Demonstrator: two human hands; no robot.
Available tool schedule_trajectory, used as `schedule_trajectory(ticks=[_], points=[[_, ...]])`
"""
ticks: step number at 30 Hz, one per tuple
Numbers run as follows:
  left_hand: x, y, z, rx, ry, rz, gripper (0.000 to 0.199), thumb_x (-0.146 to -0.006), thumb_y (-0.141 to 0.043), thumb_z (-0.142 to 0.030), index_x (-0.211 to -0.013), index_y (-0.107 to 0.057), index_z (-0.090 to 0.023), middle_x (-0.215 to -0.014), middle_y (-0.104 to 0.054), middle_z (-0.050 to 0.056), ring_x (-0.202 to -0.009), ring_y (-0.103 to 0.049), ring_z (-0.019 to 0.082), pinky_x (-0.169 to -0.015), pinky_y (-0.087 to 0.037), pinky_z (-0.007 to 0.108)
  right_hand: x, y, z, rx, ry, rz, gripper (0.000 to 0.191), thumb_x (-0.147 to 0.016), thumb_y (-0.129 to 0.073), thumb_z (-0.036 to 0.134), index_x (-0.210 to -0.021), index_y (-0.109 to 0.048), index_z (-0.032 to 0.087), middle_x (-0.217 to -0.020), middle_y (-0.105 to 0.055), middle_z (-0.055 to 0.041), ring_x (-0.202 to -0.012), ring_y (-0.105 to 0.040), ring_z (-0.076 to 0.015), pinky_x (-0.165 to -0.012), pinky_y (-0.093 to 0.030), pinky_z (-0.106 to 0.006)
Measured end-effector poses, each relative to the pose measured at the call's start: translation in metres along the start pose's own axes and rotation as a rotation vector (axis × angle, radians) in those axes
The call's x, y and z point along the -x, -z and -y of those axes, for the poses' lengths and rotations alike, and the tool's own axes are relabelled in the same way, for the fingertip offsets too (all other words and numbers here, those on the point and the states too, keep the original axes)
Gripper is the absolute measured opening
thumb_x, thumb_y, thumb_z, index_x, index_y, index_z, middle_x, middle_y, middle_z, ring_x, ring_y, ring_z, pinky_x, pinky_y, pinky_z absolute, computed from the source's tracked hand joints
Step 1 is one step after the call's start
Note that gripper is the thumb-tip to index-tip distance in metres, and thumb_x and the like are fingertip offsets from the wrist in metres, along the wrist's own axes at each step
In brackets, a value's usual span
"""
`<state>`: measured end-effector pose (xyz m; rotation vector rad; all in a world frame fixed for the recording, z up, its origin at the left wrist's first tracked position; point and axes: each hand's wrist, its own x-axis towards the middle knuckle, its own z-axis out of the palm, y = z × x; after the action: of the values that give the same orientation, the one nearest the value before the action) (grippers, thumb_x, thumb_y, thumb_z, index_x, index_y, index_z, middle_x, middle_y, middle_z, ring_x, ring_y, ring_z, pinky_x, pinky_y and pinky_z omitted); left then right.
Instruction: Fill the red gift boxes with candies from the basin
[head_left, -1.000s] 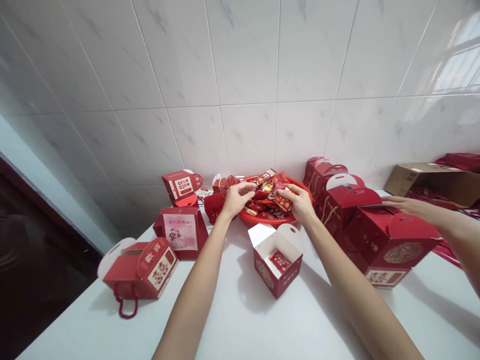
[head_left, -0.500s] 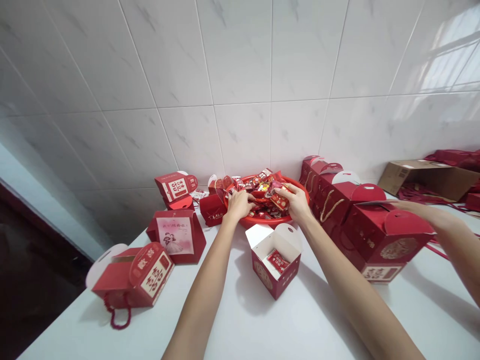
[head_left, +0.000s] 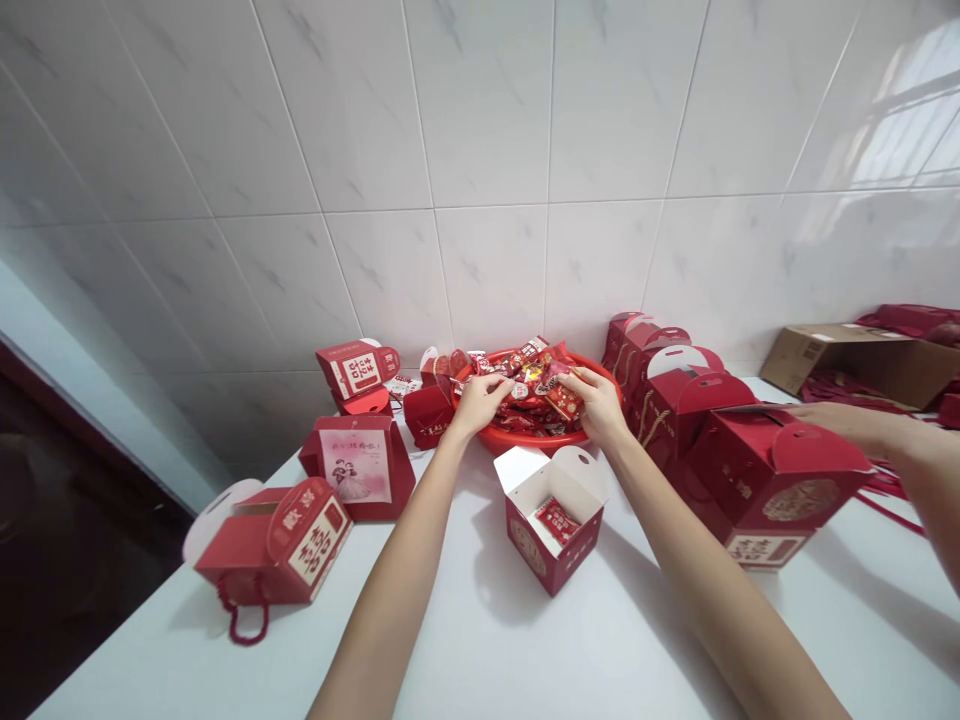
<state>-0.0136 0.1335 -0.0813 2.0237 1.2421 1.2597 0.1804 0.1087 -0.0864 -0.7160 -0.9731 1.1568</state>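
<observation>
A red basket (head_left: 517,441) heaped with red wrapped candies (head_left: 536,375) stands near the wall. Over its left side is my left hand (head_left: 482,402), thumb and fingers pinched together; whatever is between them is too small to name. My right hand (head_left: 596,402) is at the basket's right side, its fingers closed on a red candy packet (head_left: 564,400). In front of the basket stands an open red box (head_left: 553,560) with white inner flaps and a red packet (head_left: 556,520) inside.
Closed red gift boxes stand at left (head_left: 274,540) and in a row at right (head_left: 780,470). Another person's hand (head_left: 840,420) reaches to the right boxes. A cardboard box (head_left: 810,360) with red cords lies at the far right, by the tiled wall (head_left: 487,270).
My left hand has lifted slightly from the candies and its fingers have come together. My right hand has shifted little. The other person's arm has moved slightly at the right.
</observation>
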Motion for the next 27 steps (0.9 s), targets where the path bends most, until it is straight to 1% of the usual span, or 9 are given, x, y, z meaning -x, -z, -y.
schedule_trajectory(ticks=[3,6,10,13,17,19,21,24,27], points=[[0.000,0.001,0.000,0.100,-0.016,-0.023,0.043,-0.080,-0.061,-0.056,-0.078,-0.072,-0.014,-0.073,-0.069,0.003,-0.075,-0.061,0.020,-0.071,-0.047,0.029,0.000,0.000,0.000,0.004,-0.001,0.006,0.042,-0.050,-0.089,0.044,-0.079,-0.070,0.020,-0.078,-0.077,-0.0032,-0.080,-0.074,-0.0248,-0.078,-0.058,-0.037],[0.000,0.000,-0.001,0.184,-0.030,-0.036,0.047,-0.080,-0.062,-0.059,-0.081,-0.073,-0.014,-0.079,-0.070,0.005,-0.079,-0.062,0.021,-0.076,-0.048,0.031,0.001,0.000,0.000,0.012,-0.008,0.019,0.045,-0.049,-0.090,0.046,-0.079,-0.071,0.020,-0.078,-0.076,-0.0028,-0.079,-0.074,-0.0239,-0.078,-0.058,-0.036],[0.001,-0.001,-0.011,0.260,-0.045,0.003,0.051,-0.076,-0.066,-0.064,-0.084,-0.074,-0.014,-0.083,-0.072,0.005,-0.083,-0.063,0.022,-0.080,-0.050,0.032,0.004,-0.004,0.006,0.043,-0.030,0.058,0.047,-0.049,-0.090,0.048,-0.080,-0.071,0.019,-0.078,-0.076,-0.0036,-0.078,-0.073,-0.0240,-0.077,-0.058,-0.037],[0.004,0.004,-0.028,0.288,-0.059,0.104,0.051,-0.074,-0.071,-0.064,-0.085,-0.075,-0.014,-0.085,-0.073,0.006,-0.085,-0.065,0.023,-0.081,-0.051,0.032,0.011,-0.007,0.024,0.090,-0.043,0.116,0.045,-0.050,-0.091,0.046,-0.080,-0.072,0.019,-0.077,-0.076,-0.0034,-0.073,-0.072,-0.0223,-0.074,-0.057,-0.035],[0.013,0.024,-0.054,0.291,-0.114,0.320,0.050,-0.078,-0.070,-0.062,-0.095,-0.077,-0.015,-0.093,-0.074,0.008,-0.092,-0.066,0.024,-0.087,-0.051,0.032,0.031,-0.007,0.065,0.219,-0.038,0.247,0.036,-0.057,-0.090,0.038,-0.083,-0.075,0.017,-0.077,-0.075,-0.0041,-0.069,-0.070,-0.0213,-0.067,-0.055,-0.032],[0.018,0.035,-0.066,0.307,-0.123,0.411,0.052,-0.082,-0.064,-0.064,-0.098,-0.077,-0.016,-0.094,-0.074,0.008,-0.094,-0.068,0.024,-0.088,-0.052,0.033,0.043,-0.008,0.085,0.443,0.021,0.399,0.030,-0.068,-0.084,0.039,-0.086,-0.076,0.017,-0.080,-0.074,-0.0037,-0.072,-0.069,-0.0206,-0.065,-0.053,-0.029],[0.023,0.044,-0.076,0.302,-0.116,0.445,0.052,-0.085,-0.061,-0.064,-0.099,-0.077,-0.016,-0.093,-0.075,0.009,-0.095,-0.069,0.025,-0.089,-0.053,0.034,0.054,-0.010,0.100,0.666,0.078,0.537,0.022,-0.074,-0.079,0.036,-0.085,-0.076,0.017,-0.078,-0.072,-0.0018,-0.072,-0.066,-0.0179,-0.062,-0.049,-0.026],[0.031,0.053,-0.089,0.217,-0.093,0.471,0.042,-0.084,-0.066,-0.055,-0.103,-0.077,-0.018,-0.098,-0.076,0.008,-0.098,-0.070,0.026,-0.087,-0.054,0.032,0.065,-0.016,0.110,0.891,0.139,0.657,0.014,-0.079,-0.072,0.030,-0.083,-0.075,0.017,-0.074,-0.069,0.0001,-0.067,-0.061,-0.0144,-0.059,-0.044,-0.024],[0.037,0.057,-0.096,0.042,-0.052,0.595,0.032,-0.084,-0.067,-0.044,-0.104,-0.078,-0.021,-0.100,-0.076,0.005,-0.095,-0.069,0.024,-0.080,-0.052,0.026,0.071,-0.022,0.111,0.968,0.160,0.702,0.013,-0.081,-0.069,0.026,-0.085,-0.075,0.016,-0.077,-0.071,-0.0016,-0.068,-0.061,-0.0149,-0.060,-0.044,-0.024]])
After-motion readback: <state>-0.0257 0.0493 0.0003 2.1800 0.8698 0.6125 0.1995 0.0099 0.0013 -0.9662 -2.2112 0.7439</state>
